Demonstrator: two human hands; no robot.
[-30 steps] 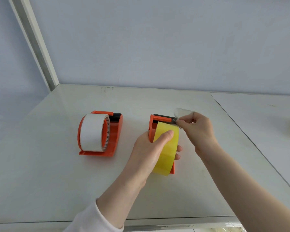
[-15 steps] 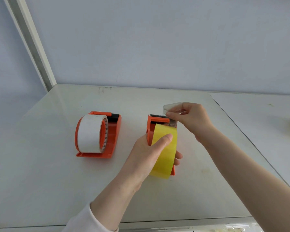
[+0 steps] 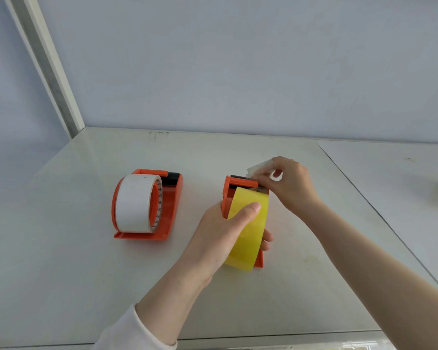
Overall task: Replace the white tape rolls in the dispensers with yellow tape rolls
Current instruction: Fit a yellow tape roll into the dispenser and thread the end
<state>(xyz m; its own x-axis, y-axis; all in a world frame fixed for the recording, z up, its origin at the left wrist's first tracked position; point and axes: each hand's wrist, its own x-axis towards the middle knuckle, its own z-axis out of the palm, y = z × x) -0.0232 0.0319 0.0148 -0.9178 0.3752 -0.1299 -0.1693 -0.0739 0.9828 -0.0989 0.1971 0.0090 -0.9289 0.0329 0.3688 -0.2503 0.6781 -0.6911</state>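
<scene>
Clutching yellow roll (image 3: 249,245), left grip (image 3: 221,234) curled.

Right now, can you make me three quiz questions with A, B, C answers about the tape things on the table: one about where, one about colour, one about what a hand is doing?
1. Where is the white roll? A: under the table. B: in the left holder. C: on the wall.
2. What colour is the right holder? A: orange. B: blue. C: green.
3. What is the left hand doing? A: waving. B: lying flat. C: gripping the yellow roll.
Answers: 1 B, it stands inside that holder. 2 A, its frame shows orange. 3 C, its thumb curls over it; the right hand pinches a pale tape strip.
</scene>
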